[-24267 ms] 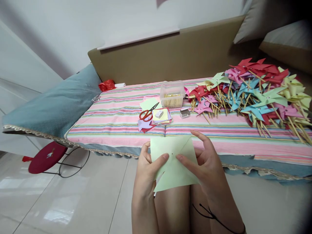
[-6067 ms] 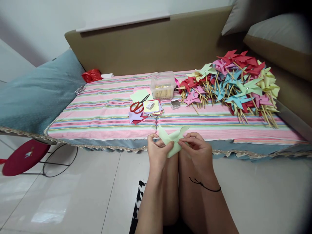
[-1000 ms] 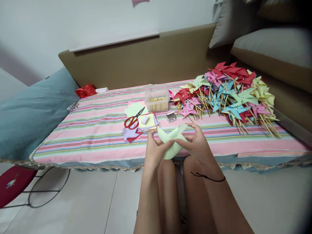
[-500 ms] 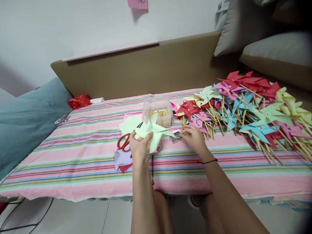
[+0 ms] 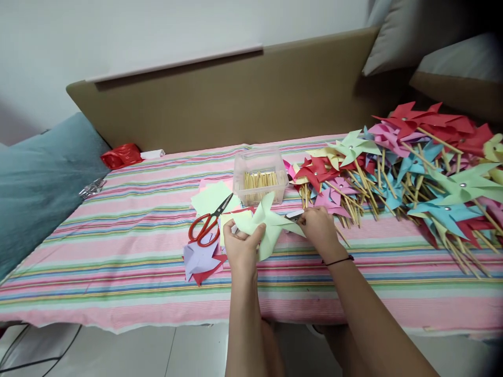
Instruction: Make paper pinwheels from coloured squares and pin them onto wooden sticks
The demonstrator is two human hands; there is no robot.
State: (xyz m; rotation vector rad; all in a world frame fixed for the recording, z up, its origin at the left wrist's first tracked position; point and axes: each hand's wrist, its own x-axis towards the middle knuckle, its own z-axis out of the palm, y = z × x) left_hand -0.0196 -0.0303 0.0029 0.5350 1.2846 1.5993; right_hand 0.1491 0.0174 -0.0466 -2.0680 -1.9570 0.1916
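My left hand [image 5: 244, 242] pinches a pale green paper pinwheel [image 5: 269, 226] with its thumb over the paper near the centre. To its right, my right hand [image 5: 319, 226] has its fingers closed; what they hold, if anything, is hidden. A small grey metal-looking case [image 5: 295, 214] shows at those fingertips, partly covered by a pinwheel blade. Left of my left hand lie red-handled scissors [image 5: 210, 222], pale green paper sheets [image 5: 210, 198] and cut lilac paper [image 5: 199, 256].
A clear plastic box [image 5: 280, 191] of short wooden sticks stands just behind the pinwheel. Finished pinwheels on sticks [image 5: 396, 173] are heaped at the right. A red plastic bag [image 5: 122, 156] and metal clips [image 5: 93, 187] lie at the far left of the striped cloth [image 5: 129, 251].
My left hand has moved right with the pinwheel, closer to my right hand. My right hand's fingers have curled in more, near the small case. The view has shifted slightly.
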